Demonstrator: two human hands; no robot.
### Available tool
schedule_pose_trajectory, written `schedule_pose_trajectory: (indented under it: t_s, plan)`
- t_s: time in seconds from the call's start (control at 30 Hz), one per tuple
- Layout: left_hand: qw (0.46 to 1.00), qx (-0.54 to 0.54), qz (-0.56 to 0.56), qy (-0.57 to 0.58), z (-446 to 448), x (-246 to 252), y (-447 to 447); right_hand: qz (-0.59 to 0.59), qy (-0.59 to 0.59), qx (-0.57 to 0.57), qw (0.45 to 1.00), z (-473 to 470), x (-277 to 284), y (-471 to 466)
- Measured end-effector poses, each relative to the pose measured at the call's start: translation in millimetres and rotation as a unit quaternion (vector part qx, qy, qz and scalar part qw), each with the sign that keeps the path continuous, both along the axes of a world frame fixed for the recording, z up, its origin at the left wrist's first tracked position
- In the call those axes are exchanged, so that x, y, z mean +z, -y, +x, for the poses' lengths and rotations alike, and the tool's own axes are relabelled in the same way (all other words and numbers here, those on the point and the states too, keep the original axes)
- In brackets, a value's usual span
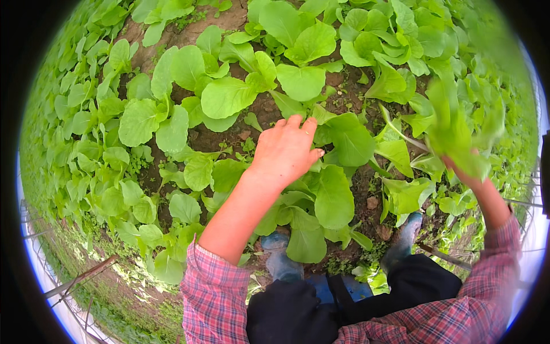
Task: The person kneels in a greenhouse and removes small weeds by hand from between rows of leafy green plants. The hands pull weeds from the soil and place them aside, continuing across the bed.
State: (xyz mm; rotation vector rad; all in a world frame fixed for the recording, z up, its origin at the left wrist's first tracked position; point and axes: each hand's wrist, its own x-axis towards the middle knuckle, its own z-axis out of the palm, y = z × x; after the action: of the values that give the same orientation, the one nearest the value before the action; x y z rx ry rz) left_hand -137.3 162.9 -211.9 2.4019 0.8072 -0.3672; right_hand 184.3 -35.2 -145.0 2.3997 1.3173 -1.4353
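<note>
My left hand [287,148] reaches among broad-leaved green plants in the middle of the view, its fingers bent over the base of a leafy plant [350,139]. Leaves hide what its fingertips touch, so a grip cannot be told. On the right, my right hand [466,170] is raised and closed round a bunch of leafy greens [455,124], which is blurred and partly covers the fingers. Below my left forearm, more large leaves [335,198] spread near my boots.
Leafy plants [142,120] cover the ground ahead and to both sides, with brown soil [262,109] between them. My boots [281,258] stand among leaves, beside a blue object [318,288] between my legs. Thin poles [81,275] rise at lower left; loose pale leaves [142,275] lie there.
</note>
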Motion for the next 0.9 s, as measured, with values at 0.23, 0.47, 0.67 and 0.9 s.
schedule_pose_trajectory:
  t_s: [0.23, 0.47, 0.67, 0.9]
  plan:
    - [0.999, 0.014, 0.006, 0.034, 3, 8, -5, -0.388, 0.120, 0.360, 0.840, -34, 113, 85]
    - [0.997, 0.021, 0.006, 0.081, -16, 5, -2, 0.375, -0.011, 0.304, 0.876, -111, -8, -135]
    - [0.996, 0.042, 0.013, 0.077, -21, 12, -16, 0.494, -0.038, 0.229, 0.838, -188, -88, -258]
    - [0.954, 0.114, 0.081, 0.266, -11, 4, -35, 0.502, 0.259, 0.215, 0.797, -116, -101, -342]
